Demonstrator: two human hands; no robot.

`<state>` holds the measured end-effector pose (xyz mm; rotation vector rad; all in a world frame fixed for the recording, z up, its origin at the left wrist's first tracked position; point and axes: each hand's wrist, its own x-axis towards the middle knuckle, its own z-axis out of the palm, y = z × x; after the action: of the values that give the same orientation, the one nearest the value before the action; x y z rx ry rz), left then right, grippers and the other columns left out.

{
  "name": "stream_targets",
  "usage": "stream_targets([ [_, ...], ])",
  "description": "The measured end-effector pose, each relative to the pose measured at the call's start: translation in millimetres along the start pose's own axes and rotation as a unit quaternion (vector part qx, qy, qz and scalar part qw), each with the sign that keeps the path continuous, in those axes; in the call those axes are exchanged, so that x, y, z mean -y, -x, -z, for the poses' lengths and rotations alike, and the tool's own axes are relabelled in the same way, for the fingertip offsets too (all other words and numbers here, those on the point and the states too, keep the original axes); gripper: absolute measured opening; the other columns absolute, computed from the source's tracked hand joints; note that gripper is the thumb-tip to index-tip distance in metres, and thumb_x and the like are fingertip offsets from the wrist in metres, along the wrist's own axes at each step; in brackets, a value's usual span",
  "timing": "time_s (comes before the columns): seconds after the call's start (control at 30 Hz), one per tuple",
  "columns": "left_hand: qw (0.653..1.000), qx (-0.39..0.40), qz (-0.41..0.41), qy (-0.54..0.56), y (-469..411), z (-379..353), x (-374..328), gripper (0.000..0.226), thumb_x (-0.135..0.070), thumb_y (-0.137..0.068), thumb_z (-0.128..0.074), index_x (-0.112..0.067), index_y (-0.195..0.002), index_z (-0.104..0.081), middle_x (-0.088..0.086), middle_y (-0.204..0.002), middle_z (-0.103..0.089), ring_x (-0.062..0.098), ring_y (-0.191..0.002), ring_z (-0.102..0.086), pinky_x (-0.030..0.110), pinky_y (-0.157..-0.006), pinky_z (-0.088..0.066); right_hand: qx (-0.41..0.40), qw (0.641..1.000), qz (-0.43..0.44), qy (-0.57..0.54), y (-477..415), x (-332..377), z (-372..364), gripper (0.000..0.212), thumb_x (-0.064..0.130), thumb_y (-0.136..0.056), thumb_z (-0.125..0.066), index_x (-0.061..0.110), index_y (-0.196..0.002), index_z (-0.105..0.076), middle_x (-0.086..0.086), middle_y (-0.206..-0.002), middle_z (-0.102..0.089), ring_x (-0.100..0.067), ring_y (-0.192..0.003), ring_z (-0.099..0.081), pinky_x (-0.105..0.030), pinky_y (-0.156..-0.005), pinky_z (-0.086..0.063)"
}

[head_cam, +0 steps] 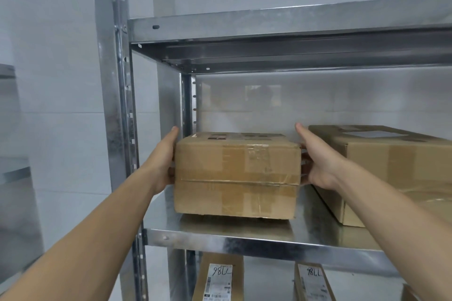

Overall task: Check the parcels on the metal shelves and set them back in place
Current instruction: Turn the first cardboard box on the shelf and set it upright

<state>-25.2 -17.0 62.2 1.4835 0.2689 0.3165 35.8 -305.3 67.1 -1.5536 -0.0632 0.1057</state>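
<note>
Left hand (164, 161) and right hand (320, 164) reach forward, palms facing.

Parcel storeroom: galvanised metal shelving (244, 242) against white tiled wall (61, 129), taped cardboard boxes (237, 176), labelled parcels (219, 281) on tier below.

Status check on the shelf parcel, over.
Left hand, right hand pressing sides of taped brown cardboard box. Box at front of grey metal shelf. Larger brown cardboard box crowds right hand.

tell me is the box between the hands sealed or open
Sealed: the box has its flaps closed flat, and clear tape runs across its front face.
</note>
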Motion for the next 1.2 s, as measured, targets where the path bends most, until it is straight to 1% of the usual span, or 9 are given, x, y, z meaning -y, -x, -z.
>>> stream_targets([
  [0.1, 1.0, 0.011, 0.024, -0.014, -5.7, 3.1, -2.1, 0.061, -0.063, -0.1, -0.044, -0.013, -0.132, -0.057, 0.014, -0.111, -0.064, 0.035, -0.098, -0.064, 0.045, -0.074, -0.054, -0.004, 0.999, -0.022, 0.028, -0.4, 0.9, 0.5, 0.056, 0.068, -0.095, -0.051, 0.017, -0.073, -0.054, -0.004, -0.052, -0.053, -0.027, -0.062, -0.052, -0.037, -0.067, -0.045],
  [0.23, 0.995, 0.035, 0.055, -0.069, -10.8, 5.5, -6.3, 0.045, -0.049, -0.1, -0.052, -0.009, -0.116, -0.062, 0.013, -0.091, -0.062, 0.032, -0.087, -0.063, 0.044, -0.075, -0.053, 0.001, 0.997, -0.044, 0.07, -0.9, 3.2, -0.9, 0.042, 0.058, -0.095, -0.061, 0.019, -0.08, -0.058, -0.008, -0.072, -0.054, -0.03, -0.081, -0.054, -0.044, -0.079, -0.047],
  [0.37, 0.99, 0.04, 0.077, -0.11, -15.6, 4.1, -11.9, 0.041, -0.04, -0.098, -0.061, -0.012, -0.128, -0.058, 0.017, -0.114, -0.062, 0.034, -0.1, -0.065, 0.05, -0.079, -0.057, -0.003, 0.991, -0.048, 0.123, -2.3, 5.2, -1.7, 0.033, 0.048, -0.094, -0.068, 0.018, -0.084, -0.06, -0.009, -0.076, -0.058, -0.03, -0.077, -0.057, -0.045, -0.078, -0.052],
  [0.47, 0.988, 0.038, 0.087, -0.122, -18.3, 3.0, -12.8, 0.039, -0.033, -0.099, -0.061, -0.012, -0.131, -0.055, 0.017, -0.118, -0.059, 0.035, -0.103, -0.064, 0.054, -0.08, -0.057, 0.011, 0.986, -0.065, 0.151, -3.3, 7.3, -2.1, 0.029, 0.044, -0.092, -0.072, 0.018, -0.083, -0.062, -0.01, -0.076, -0.061, -0.03, -0.076, -0.06, -0.045, -0.079, -0.054],
  [0.63, 0.984, 0.042, 0.097, -0.14, -23.2, 2.0, -14.4, 0.037, -0.029, -0.1, -0.06, -0.012, -0.132, -0.053, 0.02, -0.125, -0.058, 0.036, -0.102, -0.063, 0.055, -0.08, -0.057, 0.033, 0.983, -0.071, 0.168, -6.7, 11.5, -4.0, 0.025, 0.041, -0.096, -0.068, 0.017, -0.098, -0.062, -0.015, -0.101, -0.061, -0.033, -0.095, -0.06, -0.06, -0.101, -0.051],
  [0.7, 0.984, 0.043, 0.102, -0.142, -24.5, 1.4, -14.3, 0.036, -0.028, -0.1, -0.059, -0.011, -0.131, -0.052, 0.021, -0.127, -0.058, 0.036, -0.1, -0.063, 0.055, -0.08, -0.056, 0.04, 0.98, -0.074, 0.178, -6.8, 13.6, -5.1, 0.022, 0.038, -0.098, -0.066, 0.016, -0.101, -0.062, -0.015, -0.101, -0.063, -0.033, -0.094, -0.061, -0.058, -0.096, -0.054],
  [0.83, 0.982, 0.053, 0.108, -0.147, -28.6, 2.7, -14.2, 0.036, -0.027, -0.101, -0.059, -0.01, -0.131, -0.052, 0.022, -0.128, -0.057, 0.036, -0.099, -0.064, 0.055, -0.076, -0.057, 0.036, 0.978, -0.08, 0.191, -7.4, 16.8, -5.2, 0.02, 0.033, -0.1, -0.065, 0.012, -0.101, -0.063, -0.013, -0.087, -0.067, -0.032, -0.083, -0.066, -0.05, -0.073, -0.058],
  [1.0, 0.98, 0.07, 0.114, -0.146, -33.0, 5.2, -14.1, 0.035, -0.024, -0.1, -0.06, -0.007, -0.13, -0.052, 0.022, -0.129, -0.058, 0.036, -0.097, -0.064, 0.058, -0.079, -0.057, 0.026, 0.974, -0.079, 0.21, -5.1, 17.6, -6.4, 0.019, 0.029, -0.101, -0.064, 0.011, -0.095, -0.062, -0.014, -0.083, -0.067, -0.031, -0.079, -0.065, -0.05, -0.071, -0.058],
  [1.2, 0.979, 0.068, 0.104, -0.158, -34.3, 2.5, -14.5, 0.033, -0.022, -0.101, -0.058, -0.006, -0.129, -0.052, 0.02, -0.115, -0.059, 0.032, -0.086, -0.062, 0.05, -0.062, -0.055, 0.012, 0.973, -0.069, 0.222, -1.8, 18.3, -10.1, 0.02, 0.025, -0.103, -0.061, 0.008, -0.092, -0.061, -0.014, -0.082, -0.065, -0.03, -0.076, -0.064, -0.054, -0.071, -0.058],
])
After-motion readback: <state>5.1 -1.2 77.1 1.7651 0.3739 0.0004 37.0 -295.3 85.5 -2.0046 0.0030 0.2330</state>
